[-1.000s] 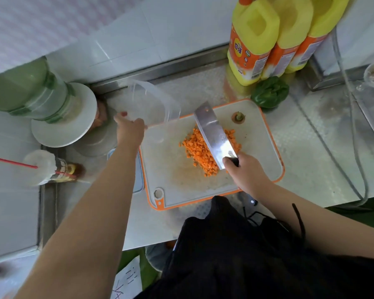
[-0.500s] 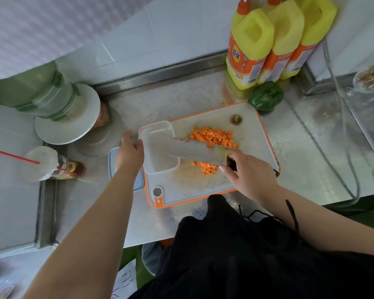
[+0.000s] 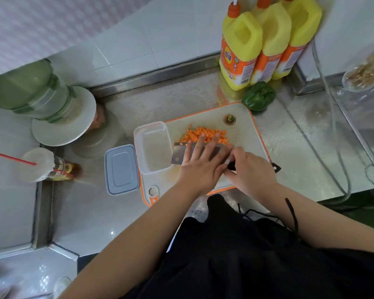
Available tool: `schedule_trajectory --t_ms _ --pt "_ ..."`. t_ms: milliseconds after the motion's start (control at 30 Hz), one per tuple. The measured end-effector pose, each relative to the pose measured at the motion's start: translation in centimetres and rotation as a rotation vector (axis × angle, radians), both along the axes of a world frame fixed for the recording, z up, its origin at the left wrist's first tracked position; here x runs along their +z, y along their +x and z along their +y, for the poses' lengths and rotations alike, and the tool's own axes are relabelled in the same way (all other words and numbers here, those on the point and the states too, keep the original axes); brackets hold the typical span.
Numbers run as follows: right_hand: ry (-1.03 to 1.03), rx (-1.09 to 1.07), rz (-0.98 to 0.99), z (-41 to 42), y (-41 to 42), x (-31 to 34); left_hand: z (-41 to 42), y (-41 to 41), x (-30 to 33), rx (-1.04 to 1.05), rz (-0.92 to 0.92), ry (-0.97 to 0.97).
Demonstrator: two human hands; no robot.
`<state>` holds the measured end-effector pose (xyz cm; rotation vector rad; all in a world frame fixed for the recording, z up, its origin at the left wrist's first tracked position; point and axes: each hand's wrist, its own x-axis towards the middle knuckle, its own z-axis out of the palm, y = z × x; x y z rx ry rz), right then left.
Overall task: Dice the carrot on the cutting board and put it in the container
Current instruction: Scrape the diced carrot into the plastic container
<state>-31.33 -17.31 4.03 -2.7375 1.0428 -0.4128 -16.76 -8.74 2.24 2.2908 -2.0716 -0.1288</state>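
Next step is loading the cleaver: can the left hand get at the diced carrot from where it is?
Probably yes: the left hand lies flat on the cleaver, fingertips already at the diced carrot, with nothing between.

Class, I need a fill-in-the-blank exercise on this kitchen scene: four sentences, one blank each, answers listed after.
1. The diced carrot lies on the ____ with the orange rim.
2. The right hand grips the handle of the ____.
3. The left hand rests flat, fingers straight, on the cleaver's ____.
4. The clear container holds ____ carrot so far.

Missing words: cutting board; cleaver; blade; no
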Motion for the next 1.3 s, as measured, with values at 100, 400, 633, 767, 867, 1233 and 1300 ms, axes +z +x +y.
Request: schedule_trajectory --t_ms 100,400,633,767,867,1233,1300 --pt "-0.060 -0.001 0.018 -0.3 -1.2 0.0 -0.4 0.0 0.0 0.002 -0.001 0.073" --pt "0.007 -0.079 0.044 -1.5 -5.3 -0.7 -0.7 0.9 -0.9 0.242 0.016 0.248" --pt "0.168 -0.155 0.062 -2.1 -7.3 -0.3 -1.3 2.4 -0.4 0.468 0.174 0.080" --pt "0.780 -0.353 -0.031 -2.3 -6.7 -0.2 -1.7 2.7 0.5 0.536 0.306 -0.312" --pt "0.880 -0.420 -0.155 -3.3 -6.0 -0.8 -1.8 3.3 0.2 0.535 0.294 -0.415" --pt "0.674 -0.435 0.034 -6.2 -4.7 -2.4 -2.0 0.8 -0.2 0.514 0.622 -0.207" --pt "0.668 -0.441 0.054 -6.2 -4.6 -2.6 -2.2 0.2 -1.0 0.501 0.601 -0.095"
